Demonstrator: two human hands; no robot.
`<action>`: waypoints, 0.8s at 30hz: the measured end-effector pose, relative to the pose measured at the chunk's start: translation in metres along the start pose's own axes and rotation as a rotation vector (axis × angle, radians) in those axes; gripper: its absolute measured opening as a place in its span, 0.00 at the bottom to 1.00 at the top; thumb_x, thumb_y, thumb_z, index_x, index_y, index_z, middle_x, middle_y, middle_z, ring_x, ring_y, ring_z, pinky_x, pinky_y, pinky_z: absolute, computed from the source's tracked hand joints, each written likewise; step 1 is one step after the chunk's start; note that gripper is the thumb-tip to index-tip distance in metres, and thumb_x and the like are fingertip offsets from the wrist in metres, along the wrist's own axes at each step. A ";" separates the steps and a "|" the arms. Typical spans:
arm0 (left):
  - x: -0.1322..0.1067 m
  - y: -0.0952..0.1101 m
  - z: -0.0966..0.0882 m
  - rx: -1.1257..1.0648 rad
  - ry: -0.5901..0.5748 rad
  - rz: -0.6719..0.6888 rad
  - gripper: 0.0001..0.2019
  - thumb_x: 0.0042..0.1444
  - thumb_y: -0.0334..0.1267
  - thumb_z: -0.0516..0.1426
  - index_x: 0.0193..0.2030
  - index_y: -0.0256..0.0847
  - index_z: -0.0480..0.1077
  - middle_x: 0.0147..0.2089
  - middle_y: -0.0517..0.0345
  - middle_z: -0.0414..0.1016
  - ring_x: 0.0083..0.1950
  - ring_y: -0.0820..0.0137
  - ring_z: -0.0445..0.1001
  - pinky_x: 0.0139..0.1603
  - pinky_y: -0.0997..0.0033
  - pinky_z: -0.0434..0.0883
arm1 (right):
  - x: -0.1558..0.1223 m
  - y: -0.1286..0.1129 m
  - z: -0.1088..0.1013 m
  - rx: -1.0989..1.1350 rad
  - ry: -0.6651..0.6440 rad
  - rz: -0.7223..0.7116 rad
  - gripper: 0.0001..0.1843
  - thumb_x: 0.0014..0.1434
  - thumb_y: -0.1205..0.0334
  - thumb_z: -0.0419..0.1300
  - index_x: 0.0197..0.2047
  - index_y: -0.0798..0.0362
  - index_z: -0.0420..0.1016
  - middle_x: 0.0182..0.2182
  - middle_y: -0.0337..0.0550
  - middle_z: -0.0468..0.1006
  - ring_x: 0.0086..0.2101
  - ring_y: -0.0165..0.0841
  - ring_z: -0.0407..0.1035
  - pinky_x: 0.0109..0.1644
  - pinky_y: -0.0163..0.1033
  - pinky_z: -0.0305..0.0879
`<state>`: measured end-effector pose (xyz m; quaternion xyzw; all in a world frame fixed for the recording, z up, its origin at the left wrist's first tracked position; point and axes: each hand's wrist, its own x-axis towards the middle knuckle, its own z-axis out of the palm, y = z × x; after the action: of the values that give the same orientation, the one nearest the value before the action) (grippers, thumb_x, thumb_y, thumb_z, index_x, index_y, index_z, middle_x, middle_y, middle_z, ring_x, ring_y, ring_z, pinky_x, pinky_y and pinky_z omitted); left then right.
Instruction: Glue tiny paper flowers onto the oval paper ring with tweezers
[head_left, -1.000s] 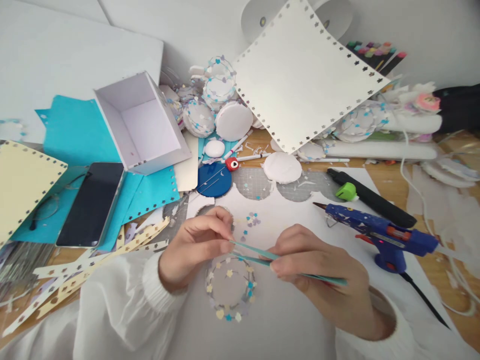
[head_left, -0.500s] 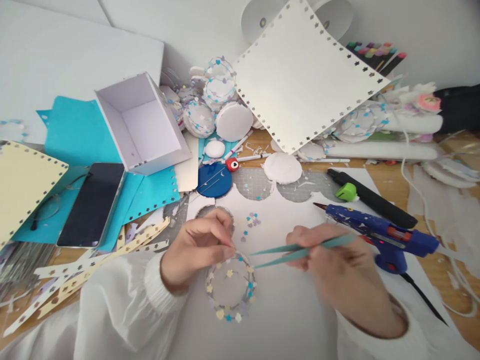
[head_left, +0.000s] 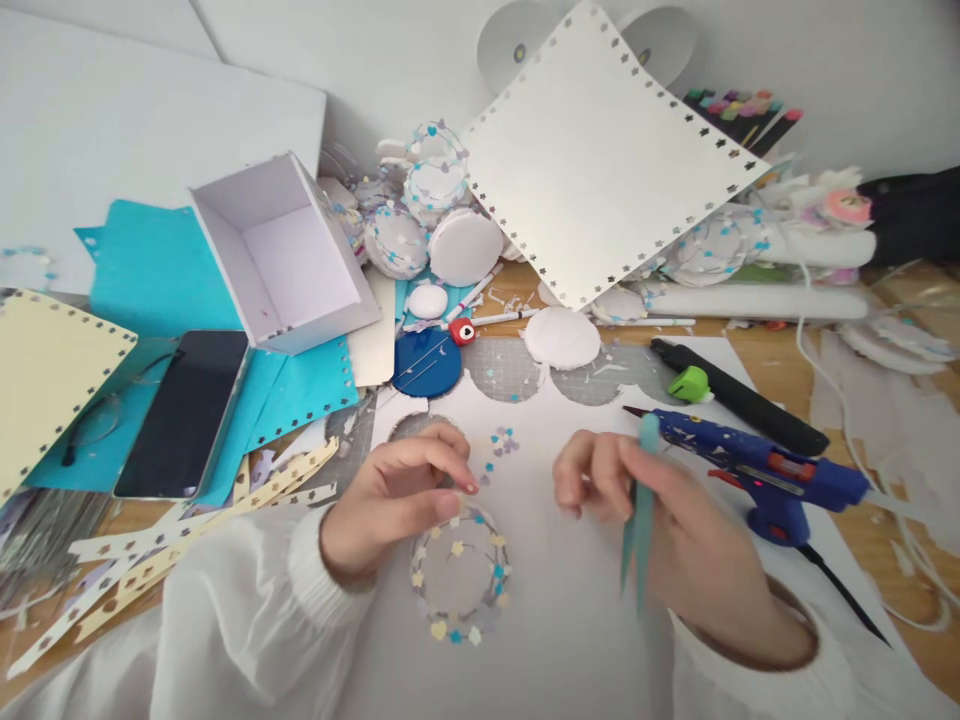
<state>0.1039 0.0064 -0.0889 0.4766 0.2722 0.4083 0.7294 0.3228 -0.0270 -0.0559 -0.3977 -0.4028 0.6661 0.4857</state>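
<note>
Left fingers (head_left: 450,503) pinched together at upper edge of decorated ring (head_left: 496,572), right fingers (head_left: 592,470) clasping teal tweezers (head_left: 641,530)

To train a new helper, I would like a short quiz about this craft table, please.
1. True or false: the right hand holds the teal tweezers, tips pointing toward the person.
2. What lies just right of that hand? A) blue glue gun B) scissors C) stapler
3. Missing word: the left hand is at the top edge of the flower-dotted ___.
Key: 1 true; 2 A; 3 circle.
</note>
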 end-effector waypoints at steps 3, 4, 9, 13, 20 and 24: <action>0.000 -0.001 0.002 -0.018 0.056 0.004 0.11 0.49 0.42 0.65 0.26 0.38 0.72 0.33 0.54 0.65 0.36 0.68 0.63 0.36 0.69 0.62 | -0.003 0.004 0.000 -0.002 -0.141 0.236 0.21 0.64 0.50 0.51 0.23 0.52 0.59 0.20 0.37 0.65 0.19 0.25 0.57 0.21 0.33 0.53; 0.000 -0.001 0.002 -0.028 0.073 0.004 0.11 0.50 0.41 0.65 0.25 0.38 0.71 0.32 0.55 0.65 0.36 0.68 0.63 0.36 0.69 0.62 | -0.004 0.007 0.001 -0.027 -0.188 0.316 0.20 0.65 0.48 0.50 0.26 0.52 0.61 0.18 0.33 0.61 0.16 0.23 0.51 0.19 0.32 0.47; 0.003 -0.003 0.005 -0.112 0.101 -0.018 0.12 0.57 0.41 0.59 0.26 0.38 0.70 0.31 0.56 0.63 0.36 0.68 0.62 0.37 0.68 0.60 | -0.012 0.016 0.007 -0.438 -0.317 0.410 0.15 0.61 0.48 0.57 0.39 0.52 0.71 0.16 0.27 0.55 0.18 0.22 0.46 0.20 0.31 0.42; 0.005 0.001 0.006 -0.195 0.134 -0.034 0.17 0.60 0.40 0.55 0.20 0.37 0.65 0.28 0.56 0.62 0.34 0.68 0.62 0.38 0.68 0.61 | -0.014 0.016 0.010 -0.580 -0.360 0.373 0.09 0.59 0.56 0.59 0.33 0.52 0.71 0.19 0.30 0.59 0.21 0.23 0.50 0.23 0.31 0.48; 0.005 0.002 0.002 -0.223 0.207 -0.045 0.18 0.59 0.44 0.53 0.21 0.38 0.67 0.30 0.55 0.63 0.35 0.67 0.62 0.39 0.66 0.63 | -0.006 0.008 0.006 -0.492 -0.232 0.349 0.11 0.59 0.57 0.58 0.29 0.52 0.65 0.18 0.30 0.55 0.20 0.23 0.48 0.22 0.31 0.47; 0.001 0.002 -0.003 0.098 0.074 0.099 0.14 0.54 0.44 0.60 0.45 0.40 0.70 0.41 0.51 0.67 0.43 0.63 0.65 0.45 0.63 0.64 | -0.004 0.006 0.002 -0.515 -0.032 0.283 0.10 0.58 0.56 0.59 0.30 0.51 0.67 0.15 0.27 0.51 0.18 0.22 0.43 0.20 0.31 0.42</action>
<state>0.1017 0.0087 -0.0884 0.5092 0.2948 0.4473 0.6736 0.3198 -0.0318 -0.0602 -0.5498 -0.5067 0.6092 0.2645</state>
